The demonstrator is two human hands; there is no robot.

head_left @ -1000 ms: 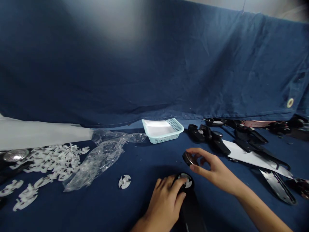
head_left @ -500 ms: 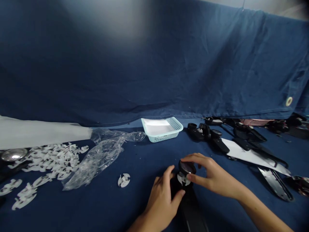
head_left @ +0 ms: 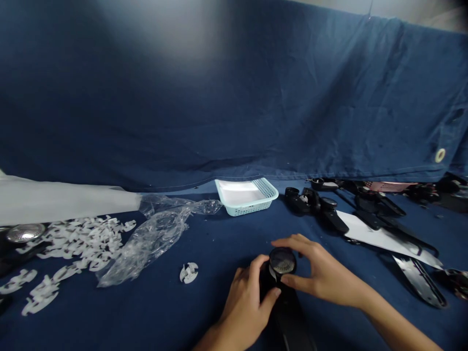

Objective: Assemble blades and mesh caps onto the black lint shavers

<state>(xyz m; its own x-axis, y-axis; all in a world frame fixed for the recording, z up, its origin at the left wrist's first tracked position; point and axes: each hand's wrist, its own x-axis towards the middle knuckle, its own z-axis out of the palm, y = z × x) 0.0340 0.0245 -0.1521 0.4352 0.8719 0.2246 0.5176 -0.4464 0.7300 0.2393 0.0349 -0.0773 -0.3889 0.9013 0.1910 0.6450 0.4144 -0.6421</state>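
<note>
1. The black handle-shaped body [head_left: 294,321] lay on the blue cloth at the near middle of the scene, right of the loose white clip [head_left: 188,273]; the round black cap [head_left: 282,262] sat over its far end, a sliver of white showing beneath the cap's left edge.
2. The left hand [head_left: 246,304] curved round the left side of that far end, thumb and forefinger parted beside it; how firmly they pressed, I could not tell.
3. The right hand [head_left: 319,269] had the cap between thumb and forefinger, one at its near edge, the other at its far edge.
4. Both pieces looked like stiff plastic, probably light; the smooth black surfaces might have been somewhat slippery, and the cap's clear face perhaps prone to scratches. The cap's rim seemed the best hold, with the body steadied by its sides near the far end.
5. The body's long axis ran from far to near, slanting slightly right towards the near edge. The cap, being round, showed no evident long axis; its face pointed mostly up.
</note>
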